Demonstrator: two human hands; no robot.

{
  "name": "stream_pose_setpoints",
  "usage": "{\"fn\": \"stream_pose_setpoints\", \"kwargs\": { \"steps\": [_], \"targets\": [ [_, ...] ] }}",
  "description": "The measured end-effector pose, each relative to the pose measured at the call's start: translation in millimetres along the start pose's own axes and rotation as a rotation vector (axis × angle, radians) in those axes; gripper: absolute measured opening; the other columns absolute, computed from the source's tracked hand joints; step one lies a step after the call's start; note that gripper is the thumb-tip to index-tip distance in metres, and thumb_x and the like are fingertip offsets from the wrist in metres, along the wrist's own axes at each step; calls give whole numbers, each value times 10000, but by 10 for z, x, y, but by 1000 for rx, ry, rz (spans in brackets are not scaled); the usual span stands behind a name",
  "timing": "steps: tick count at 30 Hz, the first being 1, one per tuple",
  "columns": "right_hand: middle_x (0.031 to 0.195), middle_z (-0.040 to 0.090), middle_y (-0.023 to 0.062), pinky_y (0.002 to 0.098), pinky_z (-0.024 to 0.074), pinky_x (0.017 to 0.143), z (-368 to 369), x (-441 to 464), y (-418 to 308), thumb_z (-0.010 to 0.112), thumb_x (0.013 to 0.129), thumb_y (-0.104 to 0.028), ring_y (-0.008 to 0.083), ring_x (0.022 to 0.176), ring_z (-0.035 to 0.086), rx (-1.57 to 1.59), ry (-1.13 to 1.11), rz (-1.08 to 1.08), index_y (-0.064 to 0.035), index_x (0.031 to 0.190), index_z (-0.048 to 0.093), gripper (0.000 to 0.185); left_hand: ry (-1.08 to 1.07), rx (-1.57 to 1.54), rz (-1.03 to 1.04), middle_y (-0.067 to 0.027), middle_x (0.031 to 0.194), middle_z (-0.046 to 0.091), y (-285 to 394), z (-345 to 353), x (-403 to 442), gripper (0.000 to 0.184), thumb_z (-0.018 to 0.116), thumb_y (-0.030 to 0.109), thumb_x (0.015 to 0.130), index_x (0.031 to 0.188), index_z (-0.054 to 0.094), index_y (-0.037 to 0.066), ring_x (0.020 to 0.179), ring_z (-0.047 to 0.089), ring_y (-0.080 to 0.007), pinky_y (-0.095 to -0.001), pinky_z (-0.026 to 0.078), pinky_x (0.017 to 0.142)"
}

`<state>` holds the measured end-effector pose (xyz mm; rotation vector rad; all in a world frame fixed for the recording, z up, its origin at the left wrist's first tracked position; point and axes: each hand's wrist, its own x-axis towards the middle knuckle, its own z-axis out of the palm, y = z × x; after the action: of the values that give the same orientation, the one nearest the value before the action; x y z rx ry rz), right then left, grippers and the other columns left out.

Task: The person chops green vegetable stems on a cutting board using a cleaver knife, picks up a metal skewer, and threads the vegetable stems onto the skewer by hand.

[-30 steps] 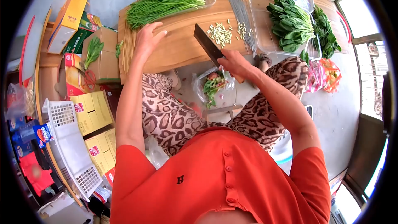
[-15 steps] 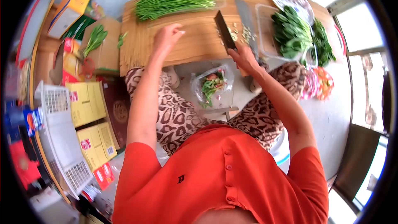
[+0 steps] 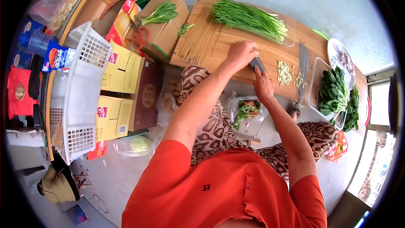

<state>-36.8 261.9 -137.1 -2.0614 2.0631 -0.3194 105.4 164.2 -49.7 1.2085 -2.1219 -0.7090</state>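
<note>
A dark-bladed knife [image 3: 257, 63] is over the front part of the wooden board [image 3: 236, 38], gripped by my right hand [image 3: 263, 85]. My left hand [image 3: 241, 54] is closed beside the blade tip; what its fingers hold, if anything, is too small to make out. Behind my hands lies a pile of long green stalks [image 3: 249, 19] in a clear tray. Short cut pieces [image 3: 284, 72] lie right of the knife, next to a bundle of grey sticks [image 3: 303, 67]. Thin wooden sticks [image 3: 198, 38] rest at the board's left end.
Leafy greens [image 3: 333, 90] fill a clear box at the right, beside a plate [image 3: 335, 52]. Below the board is a plastic bag of scraps [image 3: 248, 109]. Cardboard boxes [image 3: 120, 71], red scissors [image 3: 140, 38] and a white basket [image 3: 82, 97] stand left.
The view has swung left. My hands have come together, with my left hand now at the knife blade. Its fingers, spread one second ago, are now closed.
</note>
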Motion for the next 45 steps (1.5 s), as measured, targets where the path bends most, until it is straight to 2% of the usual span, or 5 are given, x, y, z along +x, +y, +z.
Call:
{"fn": "stream_pose_setpoints", "kwargs": {
  "steps": [16, 32, 34, 38, 45],
  "targets": [
    [1063, 555, 130, 450, 496, 802, 97, -150, -52, 555, 836, -139, 296, 1049, 567, 129, 46, -32, -104, 1042, 564, 209, -166, -192, 59, -135, 777, 686, -300, 420, 153, 236, 693, 188, 806, 995, 682, 47, 705, 670, -241, -334, 517, 676],
    [1078, 648, 186, 394, 475, 871, 101, -1180, 2099, 645, 799, -251, 327, 1011, 615, 907, 616, 1132, 6, 1125, 571, 421, -406, 7, 252, -167, 841, 668, -69, 540, -203, 225, 672, 106, 803, 998, 656, -5, 755, 653, -286, -357, 506, 694],
    [862, 639, 110, 342, 491, 541, 376, -1001, 2343, 649, 823, -263, 197, 650, 627, 1026, 531, 1123, -1, 1010, 623, 322, -387, 39, 337, -145, 783, 668, -29, 580, -289, 200, 670, 69, 808, 985, 663, -24, 691, 650, -204, -314, 515, 641],
    [854, 622, 120, 338, 463, 454, 414, -923, 2350, 643, 830, -290, 195, 601, 635, 1065, 534, 1106, 2, 1034, 613, 358, -472, 23, 273, -143, 775, 667, -66, 715, -538, 196, 644, 72, 811, 975, 665, -34, 646, 645, -182, -295, 508, 611],
    [910, 672, 133, 361, 519, 491, -345, -1184, 2069, 638, 842, -319, 273, 647, 692, 973, -368, 995, 36, 1000, 621, 389, -607, 71, 184, -158, 769, 648, 141, 787, -813, 209, 677, 68, 794, 989, 665, -5, 699, 633, -275, -352, 487, 639]
  ]
}}
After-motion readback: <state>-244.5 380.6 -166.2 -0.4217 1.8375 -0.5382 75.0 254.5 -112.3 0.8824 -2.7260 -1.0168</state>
